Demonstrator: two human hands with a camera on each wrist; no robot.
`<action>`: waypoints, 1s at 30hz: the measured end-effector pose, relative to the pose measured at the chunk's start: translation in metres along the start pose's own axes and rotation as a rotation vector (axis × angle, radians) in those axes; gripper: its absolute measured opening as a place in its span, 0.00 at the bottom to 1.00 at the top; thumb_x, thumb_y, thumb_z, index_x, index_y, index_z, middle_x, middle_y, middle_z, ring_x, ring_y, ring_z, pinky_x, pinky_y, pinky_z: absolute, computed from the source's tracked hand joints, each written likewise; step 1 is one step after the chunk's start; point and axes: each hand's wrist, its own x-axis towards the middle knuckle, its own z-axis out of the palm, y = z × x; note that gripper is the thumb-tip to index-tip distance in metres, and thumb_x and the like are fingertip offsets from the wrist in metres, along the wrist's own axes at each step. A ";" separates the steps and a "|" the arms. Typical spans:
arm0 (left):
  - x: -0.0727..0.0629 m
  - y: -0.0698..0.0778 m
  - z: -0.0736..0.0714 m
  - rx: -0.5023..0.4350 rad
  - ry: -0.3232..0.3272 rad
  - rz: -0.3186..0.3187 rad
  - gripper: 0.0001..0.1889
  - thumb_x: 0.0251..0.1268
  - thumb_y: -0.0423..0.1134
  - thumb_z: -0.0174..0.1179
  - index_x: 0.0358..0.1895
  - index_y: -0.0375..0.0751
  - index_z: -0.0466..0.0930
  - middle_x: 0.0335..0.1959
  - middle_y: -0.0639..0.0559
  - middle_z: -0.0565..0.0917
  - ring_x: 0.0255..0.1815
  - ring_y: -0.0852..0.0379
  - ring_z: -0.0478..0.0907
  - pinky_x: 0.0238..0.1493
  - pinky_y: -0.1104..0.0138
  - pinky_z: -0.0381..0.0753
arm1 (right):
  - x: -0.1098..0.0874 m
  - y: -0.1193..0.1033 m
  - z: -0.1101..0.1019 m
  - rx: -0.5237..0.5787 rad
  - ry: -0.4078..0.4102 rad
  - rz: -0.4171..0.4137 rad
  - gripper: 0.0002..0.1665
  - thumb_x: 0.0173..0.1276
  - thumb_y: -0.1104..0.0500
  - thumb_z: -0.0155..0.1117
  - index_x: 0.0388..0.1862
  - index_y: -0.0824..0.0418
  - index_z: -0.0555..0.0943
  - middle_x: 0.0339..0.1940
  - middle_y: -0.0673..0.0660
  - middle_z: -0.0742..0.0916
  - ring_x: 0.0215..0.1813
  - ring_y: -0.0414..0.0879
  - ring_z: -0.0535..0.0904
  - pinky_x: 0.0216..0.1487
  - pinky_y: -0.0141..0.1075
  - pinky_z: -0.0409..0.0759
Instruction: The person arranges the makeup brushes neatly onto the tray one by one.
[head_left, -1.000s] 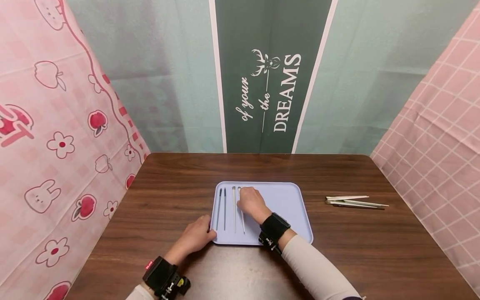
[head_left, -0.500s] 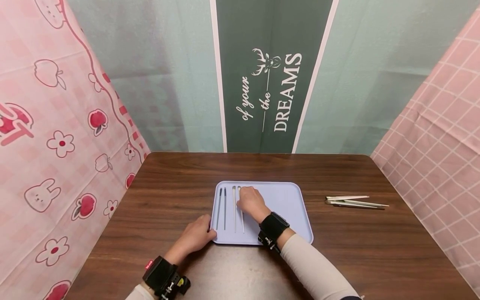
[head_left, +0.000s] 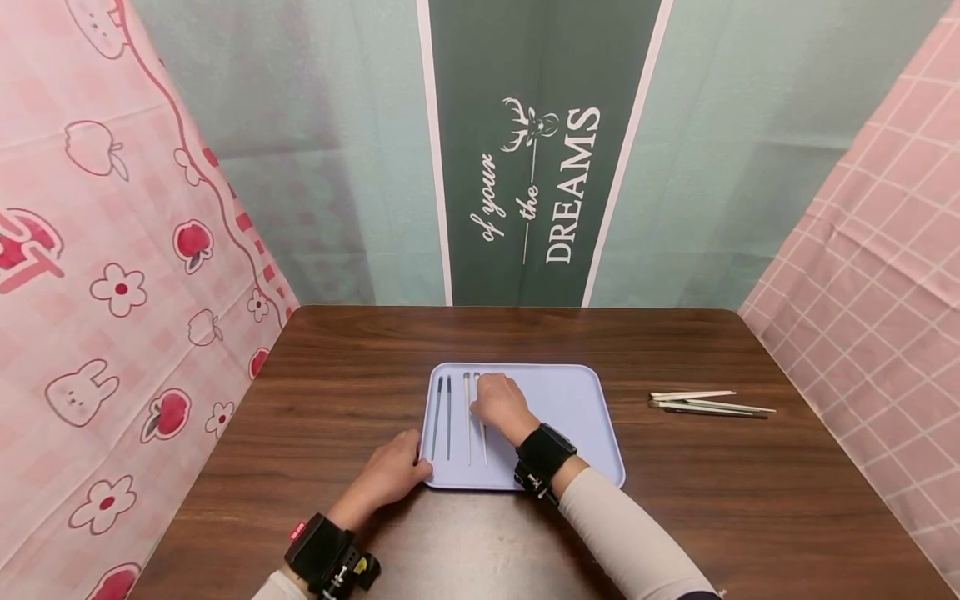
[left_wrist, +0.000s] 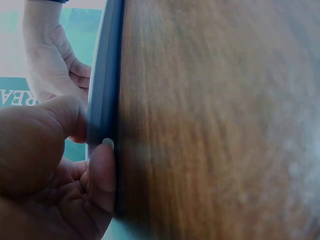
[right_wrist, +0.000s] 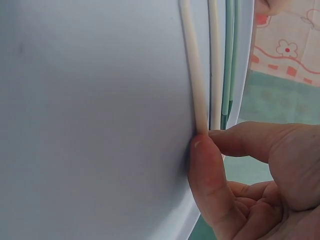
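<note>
A lilac tray (head_left: 562,417) lies on the table in the head view. My right hand (head_left: 504,406) is over its left half and pinches a slim cream-handled brush (right_wrist: 195,70) between thumb and index finger, near the head end, which the hand partly covers. The brush lies along the tray floor. Left of it are another cream brush (head_left: 468,425) and two dark blue-green brushes (head_left: 448,421), side by side and roughly parallel. At the tray's near left corner my left hand (head_left: 393,468) grips the rim (left_wrist: 102,85) between thumb and fingers.
To the right of the tray, a loose pile of several slim brushes (head_left: 708,405) lies on the brown wooden table (head_left: 337,358). Curtains hang behind the table, with a pink patterned cloth (head_left: 120,292) on the left and a pink checked one (head_left: 877,250) on the right.
</note>
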 end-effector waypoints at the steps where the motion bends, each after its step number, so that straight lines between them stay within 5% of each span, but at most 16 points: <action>1: 0.000 0.000 0.000 0.002 0.001 0.002 0.10 0.55 0.37 0.63 0.36 0.40 0.72 0.30 0.52 0.70 0.28 0.55 0.68 0.31 0.60 0.69 | 0.000 0.000 0.000 0.001 -0.003 0.001 0.15 0.59 0.63 0.65 0.17 0.58 0.71 0.22 0.55 0.79 0.26 0.48 0.73 0.34 0.41 0.75; 20: -0.001 0.000 0.001 0.015 0.018 0.011 0.09 0.54 0.37 0.63 0.35 0.41 0.72 0.30 0.53 0.70 0.28 0.55 0.68 0.31 0.59 0.70 | -0.002 0.001 -0.010 0.042 -0.019 0.021 0.17 0.62 0.63 0.65 0.17 0.57 0.69 0.18 0.53 0.73 0.22 0.47 0.69 0.25 0.37 0.68; 24: 0.000 0.000 0.001 0.017 0.017 0.010 0.09 0.55 0.37 0.63 0.35 0.42 0.72 0.30 0.53 0.70 0.28 0.55 0.68 0.31 0.59 0.70 | -0.003 0.001 -0.016 0.014 -0.037 0.029 0.08 0.61 0.61 0.66 0.28 0.62 0.76 0.27 0.56 0.80 0.28 0.49 0.73 0.30 0.41 0.73; 30: 0.000 -0.001 0.002 0.015 0.002 -0.004 0.09 0.55 0.37 0.62 0.36 0.41 0.73 0.30 0.53 0.71 0.29 0.56 0.68 0.32 0.59 0.71 | -0.006 0.006 -0.018 -0.032 -0.064 -0.002 0.10 0.61 0.59 0.67 0.38 0.65 0.81 0.41 0.61 0.83 0.37 0.51 0.77 0.40 0.46 0.78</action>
